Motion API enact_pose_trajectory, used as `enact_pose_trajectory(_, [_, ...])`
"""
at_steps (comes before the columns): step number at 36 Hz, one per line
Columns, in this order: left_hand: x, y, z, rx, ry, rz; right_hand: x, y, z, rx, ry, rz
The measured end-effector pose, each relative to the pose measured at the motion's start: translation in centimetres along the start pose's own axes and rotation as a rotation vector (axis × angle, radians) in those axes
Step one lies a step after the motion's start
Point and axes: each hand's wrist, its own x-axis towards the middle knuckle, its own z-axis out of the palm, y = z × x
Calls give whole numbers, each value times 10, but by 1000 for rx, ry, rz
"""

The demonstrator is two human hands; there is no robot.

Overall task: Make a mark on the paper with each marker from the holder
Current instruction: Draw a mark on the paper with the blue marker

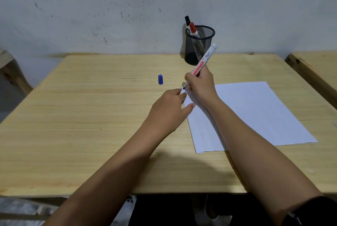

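Gripping white marker (203,60), uncapped tip on paper (255,112) corner

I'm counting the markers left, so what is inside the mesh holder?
Inside the mesh holder stand a black-capped marker and a red-capped marker. The mesh blurs their lower ends.

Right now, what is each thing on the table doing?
Marker: uncapped, gripped in the right hand, tip on the paper's corner.
Left hand: flat, pinning the paper.
Blue cap: off, lying alone on the table.
Mesh holder: upright, holding a capped red marker and black marker.
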Motion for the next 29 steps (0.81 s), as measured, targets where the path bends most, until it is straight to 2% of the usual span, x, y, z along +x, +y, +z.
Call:
enact_pose_trajectory(17, [1, 0, 0, 22, -16, -12, 4, 5, 0, 14, 4, 1])
enact_pose_trajectory(19, [1, -1, -1, 13, -20, -14, 4, 4, 0, 106, 36, 47])
enact_pose_trajectory(23, [1, -2, 1, -14, -12, -8, 7, 2, -6, 471, 100, 162])
enact_pose_trajectory(29, [3, -3, 3, -83, -55, -33, 6, -4, -16, 619, 47, 138])
